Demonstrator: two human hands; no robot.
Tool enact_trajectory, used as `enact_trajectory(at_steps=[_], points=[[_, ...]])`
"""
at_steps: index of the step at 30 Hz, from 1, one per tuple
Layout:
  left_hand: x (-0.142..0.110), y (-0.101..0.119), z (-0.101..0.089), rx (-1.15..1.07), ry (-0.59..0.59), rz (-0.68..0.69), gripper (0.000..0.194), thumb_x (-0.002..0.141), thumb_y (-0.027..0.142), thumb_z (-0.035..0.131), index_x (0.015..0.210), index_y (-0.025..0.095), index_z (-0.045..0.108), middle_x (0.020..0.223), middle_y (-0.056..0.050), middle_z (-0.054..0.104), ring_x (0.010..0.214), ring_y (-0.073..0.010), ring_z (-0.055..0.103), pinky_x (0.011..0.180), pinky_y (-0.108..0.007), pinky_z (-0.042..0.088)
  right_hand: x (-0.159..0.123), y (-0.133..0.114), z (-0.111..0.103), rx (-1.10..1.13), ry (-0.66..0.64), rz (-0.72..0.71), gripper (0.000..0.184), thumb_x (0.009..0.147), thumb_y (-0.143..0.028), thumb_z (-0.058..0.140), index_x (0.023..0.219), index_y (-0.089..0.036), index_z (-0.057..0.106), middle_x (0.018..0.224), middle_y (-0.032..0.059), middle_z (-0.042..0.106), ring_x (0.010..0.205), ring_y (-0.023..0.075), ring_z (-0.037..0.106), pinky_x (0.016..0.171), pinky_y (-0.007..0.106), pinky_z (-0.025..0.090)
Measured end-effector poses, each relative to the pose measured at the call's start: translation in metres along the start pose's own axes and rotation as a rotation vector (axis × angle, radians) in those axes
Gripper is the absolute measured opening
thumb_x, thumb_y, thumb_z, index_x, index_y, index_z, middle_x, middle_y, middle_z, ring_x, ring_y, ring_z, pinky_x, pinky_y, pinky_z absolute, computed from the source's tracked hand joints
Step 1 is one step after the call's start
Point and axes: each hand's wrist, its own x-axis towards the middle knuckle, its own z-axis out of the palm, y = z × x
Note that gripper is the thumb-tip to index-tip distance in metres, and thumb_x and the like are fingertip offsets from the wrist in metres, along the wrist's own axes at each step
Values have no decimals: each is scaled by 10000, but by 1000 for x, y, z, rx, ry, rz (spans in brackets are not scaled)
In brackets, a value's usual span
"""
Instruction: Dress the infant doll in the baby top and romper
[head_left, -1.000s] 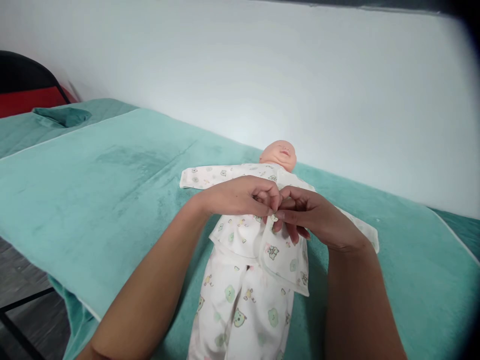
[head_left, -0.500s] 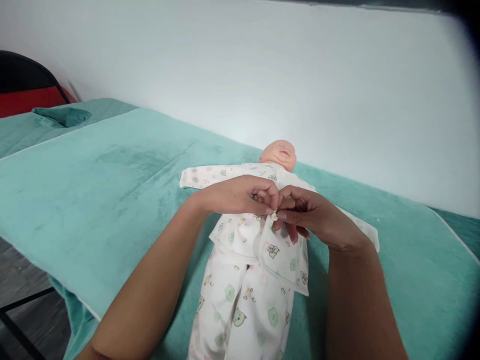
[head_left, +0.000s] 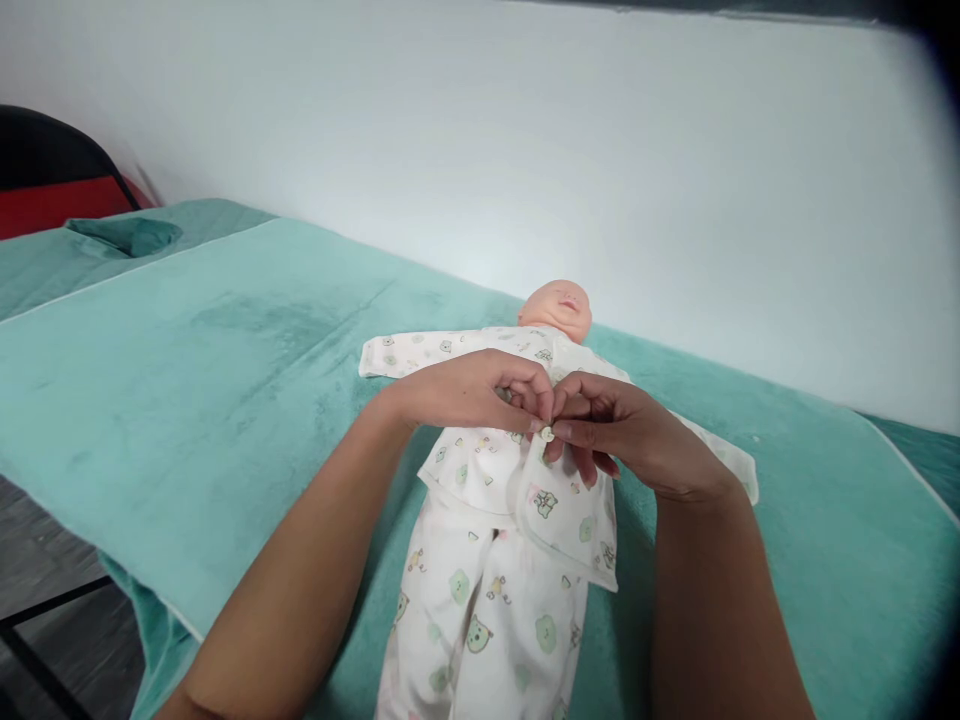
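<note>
A baby doll [head_left: 559, 308] lies on its back, dressed in a white printed jacket [head_left: 480, 465] and matching trousers [head_left: 487, 620]. Over its chest my two hands meet at the jacket's front edge. A small pale button [head_left: 547, 433] shows between my fingertips. My left hand [head_left: 499, 388] pinches the edge from the left with thumb and fingers. From the right, my right hand [head_left: 619, 425] grips the cloth beside the button, some fingers tucked behind the flap. Below my hands the jacket front hangs apart. Whether the button is through its hole, I cannot tell.
A turquoise cover [head_left: 247, 400] spreads over the table under the doll. A white wall [head_left: 480, 150] stands behind it. At the far left are a black and red chair [head_left: 60, 190] and a dip in the cover [head_left: 127, 237]. Black metal legs [head_left: 52, 605] show lower left.
The button has tilted slightly between my fingertips and shows less of its face. Both hands stay at nearly the same spot on the jacket edge.
</note>
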Motion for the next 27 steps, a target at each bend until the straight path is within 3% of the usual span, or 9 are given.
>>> enact_trajectory(at_steps=[6,27], points=[[-1,-6,-4,-7,9,17,155,790,260,720,932,199,715,880,-15,681,805,-127,594,714,-262,462,0,1,-1,-9,0,10,211,886,-394,676,924,-216,571,808,36,758,492,115,636,405,205,351],[2,-9,-3,23,4,26,134,791,298,724,884,203,731,850,-12,691,772,-122,596,677,-245,452,-1,-1,0,-28,5,9,219,881,-411,680,916,-212,597,791,34,755,487,111,628,404,205,341]])
